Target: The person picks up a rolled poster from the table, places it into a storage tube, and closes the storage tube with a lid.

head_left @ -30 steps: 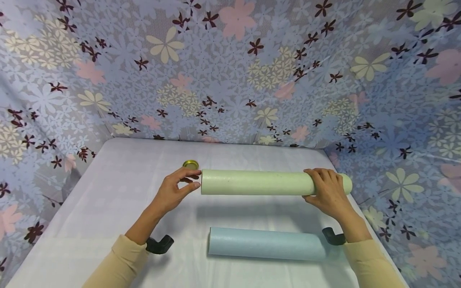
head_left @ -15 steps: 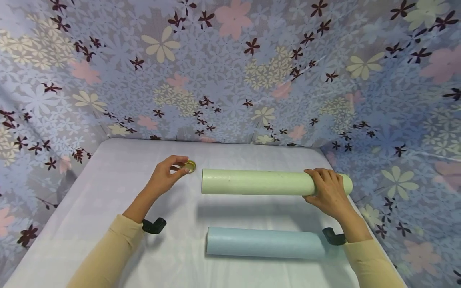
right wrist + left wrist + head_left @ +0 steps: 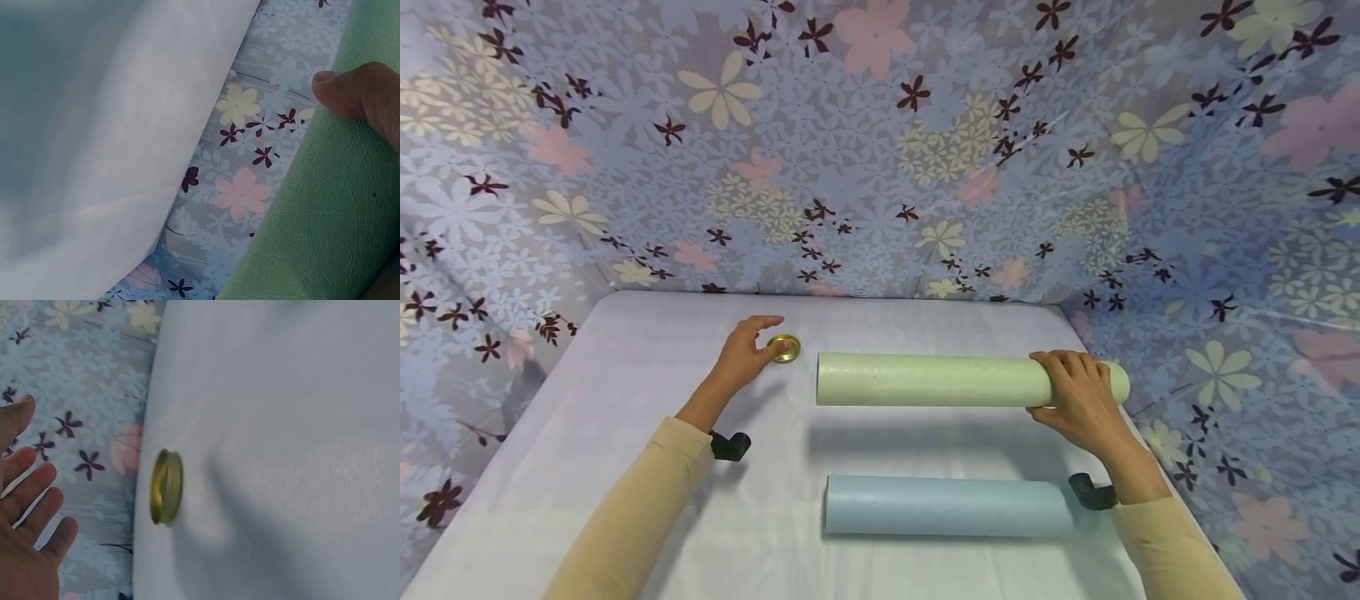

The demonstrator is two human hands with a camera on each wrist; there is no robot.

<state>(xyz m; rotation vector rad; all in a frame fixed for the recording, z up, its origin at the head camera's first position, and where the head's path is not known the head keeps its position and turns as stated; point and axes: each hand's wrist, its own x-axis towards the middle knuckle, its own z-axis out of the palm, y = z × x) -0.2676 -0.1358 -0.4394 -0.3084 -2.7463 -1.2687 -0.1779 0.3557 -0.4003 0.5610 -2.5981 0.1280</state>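
Observation:
My right hand grips a long pale green tube near its right end and holds it level above the table, over its own shadow. In the right wrist view the thumb lies along the green surface. A small gold-coloured ring with raised rims is on the table, left of the tube's free end. My left hand is right by this ring, thumb and fingers spread apart, the thumb overlapping it in the head view. The left wrist view shows that hand's fingers loose and apart from the ring.
A light blue tube lies on the table nearer to me, parallel to the green one. White cloth covers the table. Flower-patterned fabric hangs behind it and along both sides. A black wrist mount sticks out from each sleeve.
My left hand has left the green tube's open end and moved left and away from me to the gold ring, its fingers now spread wider. The right hand holds the tube nearly still.

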